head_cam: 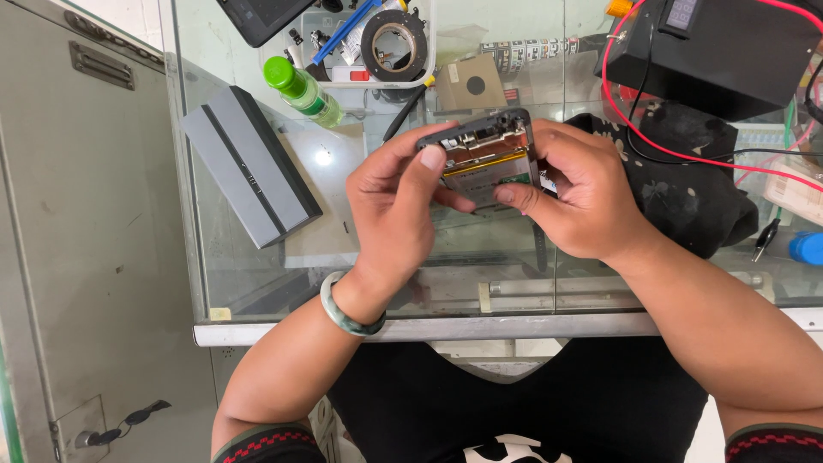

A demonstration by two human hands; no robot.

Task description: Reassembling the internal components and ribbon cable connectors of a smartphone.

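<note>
Both hands grip an opened phone (487, 154) above the glass counter (257, 283): left hand (394, 210) steadies it, right hand (583, 201) thumb presses inside.

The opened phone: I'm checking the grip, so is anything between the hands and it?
Nothing visible. The left hand and right hand both touch the opened phone directly, holding it above the glass counter.

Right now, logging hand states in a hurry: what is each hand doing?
Left hand: closed on the opened phone.
Right hand: closed on the same phone.
</note>
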